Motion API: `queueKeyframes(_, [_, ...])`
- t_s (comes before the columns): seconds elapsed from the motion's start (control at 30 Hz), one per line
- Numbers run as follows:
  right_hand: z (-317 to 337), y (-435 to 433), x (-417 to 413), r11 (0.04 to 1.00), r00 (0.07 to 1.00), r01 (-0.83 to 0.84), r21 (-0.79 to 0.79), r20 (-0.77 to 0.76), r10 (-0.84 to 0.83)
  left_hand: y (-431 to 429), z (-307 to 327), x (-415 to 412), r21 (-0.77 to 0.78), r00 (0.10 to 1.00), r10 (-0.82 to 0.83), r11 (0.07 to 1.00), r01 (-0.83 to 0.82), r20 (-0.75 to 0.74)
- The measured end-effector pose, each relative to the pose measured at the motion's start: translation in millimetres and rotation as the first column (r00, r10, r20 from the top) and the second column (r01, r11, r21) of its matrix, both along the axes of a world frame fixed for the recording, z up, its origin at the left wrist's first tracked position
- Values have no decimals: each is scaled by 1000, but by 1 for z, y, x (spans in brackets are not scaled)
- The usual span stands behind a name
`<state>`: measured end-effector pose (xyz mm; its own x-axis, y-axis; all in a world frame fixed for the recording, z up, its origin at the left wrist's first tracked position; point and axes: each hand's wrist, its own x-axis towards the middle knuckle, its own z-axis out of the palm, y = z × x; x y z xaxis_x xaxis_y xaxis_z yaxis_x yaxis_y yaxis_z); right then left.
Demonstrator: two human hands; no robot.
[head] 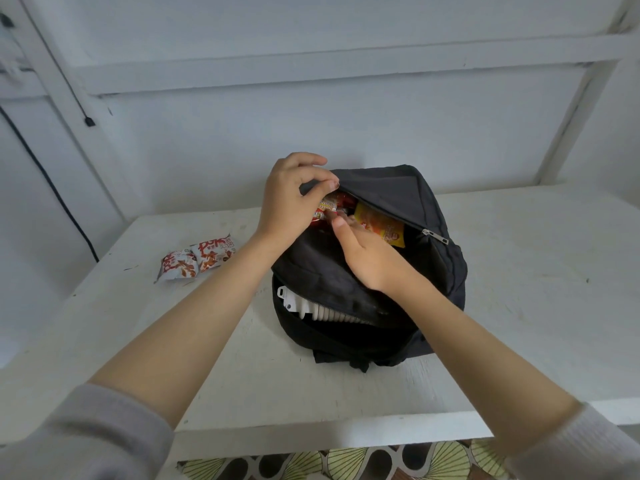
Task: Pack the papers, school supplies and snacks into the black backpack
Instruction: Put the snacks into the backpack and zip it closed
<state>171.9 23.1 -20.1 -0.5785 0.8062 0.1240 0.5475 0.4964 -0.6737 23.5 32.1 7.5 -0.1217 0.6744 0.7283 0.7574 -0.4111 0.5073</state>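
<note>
From my remote seat I look down on a white table (519, 271) set against a pale wall (311, 133) crossed by white shelf rails. A black cable (52, 181) runs down the left of the frame, and a strip of patterned floor (346, 462) shows along the bottom edge.

The black backpack (398, 192) lies in the middle of the frame on the table, with two of its compartments unzipped. The front pocket, at its upper part, gapes open, with a metal zipper pull (434, 235) at the right end of the opening. Inside it I see a red snack packet (332, 206) and, just to its right, a yellow snack packet (382, 226).

The left hand (291, 199) pinches the upper edge of the pocket flap between thumb and fingers and holds it up. The right hand (367, 258) reaches into the pocket from below, its fingers at the snacks. Its fingertips are partly hidden, so I cannot tell whether it grasps anything.

Lower on the pack, the main compartment is open too, and a white ribbed item (311, 310) shows along the zip.

Two white-and-orange snack packets (197, 259) lie side by side on the table, left of the pack and apart from it. Grey sleeves (86, 438) cover both forearms near the bottom corners.
</note>
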Motion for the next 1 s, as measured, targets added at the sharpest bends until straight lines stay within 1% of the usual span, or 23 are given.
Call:
queueKeyframes(0.1, [2, 13, -4, 998, 997, 14, -69, 71, -9, 0, 0, -1, -25, 1000, -20, 999, 20, 14])
queueKeyframes(0.17, [3, 10, -6, 994, 987, 36, -102, 160, -20, -2, -1, -3, -58, 999, -37, 998, 38, 7])
queueKeyframes(0.2, [5, 5, -7, 994, 977, 62, -89, 211, -42, -3, -1, -5, -83, 999, -50, 995, 51, 5])
queueKeyframes(0.23, [8, -2, -6, 995, 959, 97, -32, 271, -85, -5, -3, -7, -113, 998, -66, 991, 67, 11])
queueKeyframes(0.3, [22, -22, -6, 972, 906, 130, 195, 375, -196, -12, -5, -12, -148, 995, -87, 984, 95, 56])
queueKeyframes(0.37, [36, -39, -9, 916, 890, 85, 393, 383, -247, -22, -9, -23, -157, 990, -62, 984, 82, 127])
queueKeyframes(0.4, [43, -46, -14, 890, 894, 53, 453, 376, -244, -27, -12, -30, -173, 988, -27, 983, 54, 154])
queueKeyframes(0.47, [52, -54, -32, 851, 926, -10, 525, 327, -190, -37, -22, -50, -230, 978, 75, 973, -28, 197])
queueKeyframes(0.53, [55, -54, -59, 867, 961, -45, 497, 259, -99, -49, -35, -75, -299, 955, 191, 947, -119, 226])
queueKeyframes(0.57, [54, -52, -76, 882, 965, -72, 466, 258, -58, -55, -42, -88, -329, 944, 242, 931, -160, 226])
queueKeyframes(0.63, [45, -40, -111, 900, 952, -131, 416, 307, -3, -69, -55, -113, -390, 927, 332, 887, -246, 172])
queueKeyframes(0.73, [23, -16, -158, 910, 905, -218, 353, 423, 52, -86, -72, -146, -505, 889, 458, 774, -382, 28])
queueKeyframes(0.83, [-2, 6, -194, 907, 827, -312, 281, 551, 114, -98, -83, -170, -603, 871, 488, 681, -416, -49])
queueKeyframes(0.9, [-16, 16, -209, 916, 802, -329, 230, 580, 142, -102, -97, -186, -641, 870, 472, 627, -443, -141])
queueKeyframes(1.0, [-32, 28, -224, 930, 789, -315, 189, 597, 146, -106, -108, -199, -681, 846, 497, 552, -481, -194])
